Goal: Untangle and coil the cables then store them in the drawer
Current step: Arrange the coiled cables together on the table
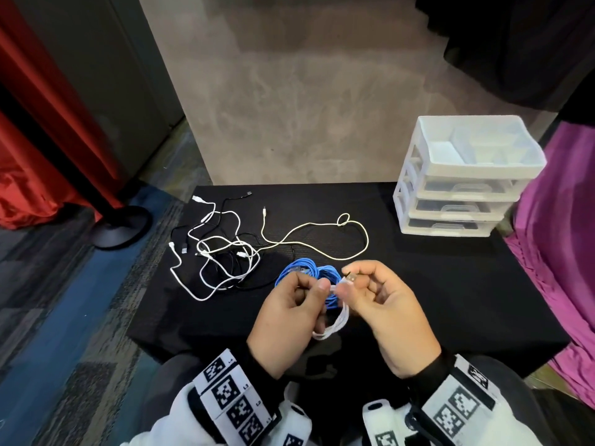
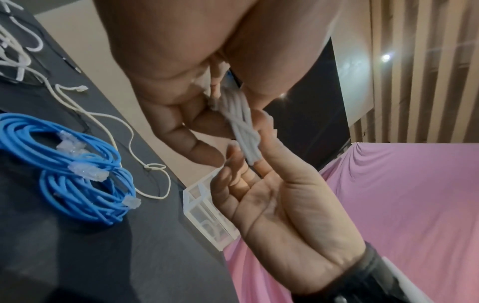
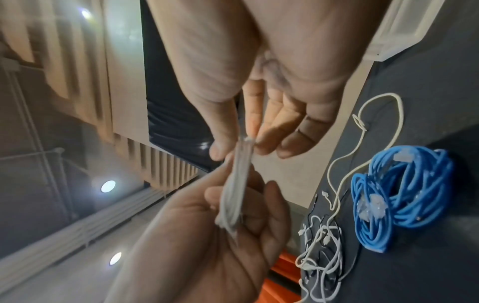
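Above the blue coils (image 1: 307,278), we are gripping the white coil (image 1: 335,323) in our left hand (image 1: 289,320), its long axis hanging toward us, while our right hand (image 1: 386,310) is pinching its plug end (image 1: 351,279).

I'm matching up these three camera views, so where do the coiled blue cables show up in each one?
Head: blue cables at centre, just beyond the hands.
Left wrist: blue cables at left, on the black cloth.
Right wrist: blue cables at right.
Shared landmark: the cream cable's small loop.
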Action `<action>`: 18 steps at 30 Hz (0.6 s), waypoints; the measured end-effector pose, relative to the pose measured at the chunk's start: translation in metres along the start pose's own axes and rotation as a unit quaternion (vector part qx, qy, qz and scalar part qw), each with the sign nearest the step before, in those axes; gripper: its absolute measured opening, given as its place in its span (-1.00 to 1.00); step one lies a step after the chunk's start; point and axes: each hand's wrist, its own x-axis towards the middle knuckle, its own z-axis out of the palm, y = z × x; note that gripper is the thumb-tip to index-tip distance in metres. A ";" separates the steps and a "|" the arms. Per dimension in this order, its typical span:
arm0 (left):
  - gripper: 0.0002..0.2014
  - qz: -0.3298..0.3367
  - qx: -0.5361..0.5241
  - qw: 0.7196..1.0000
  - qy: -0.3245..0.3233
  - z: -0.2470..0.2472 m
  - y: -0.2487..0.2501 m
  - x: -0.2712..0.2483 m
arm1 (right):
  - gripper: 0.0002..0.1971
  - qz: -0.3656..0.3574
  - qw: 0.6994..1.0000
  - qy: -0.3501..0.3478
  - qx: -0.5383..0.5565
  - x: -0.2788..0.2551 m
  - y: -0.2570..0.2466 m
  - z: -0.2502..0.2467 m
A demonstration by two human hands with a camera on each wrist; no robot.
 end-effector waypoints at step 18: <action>-0.85 -0.030 0.032 0.998 -0.052 -0.025 -0.061 0.028 | -0.93 0.149 0.989 -0.022 0.010 0.033 0.038 -0.026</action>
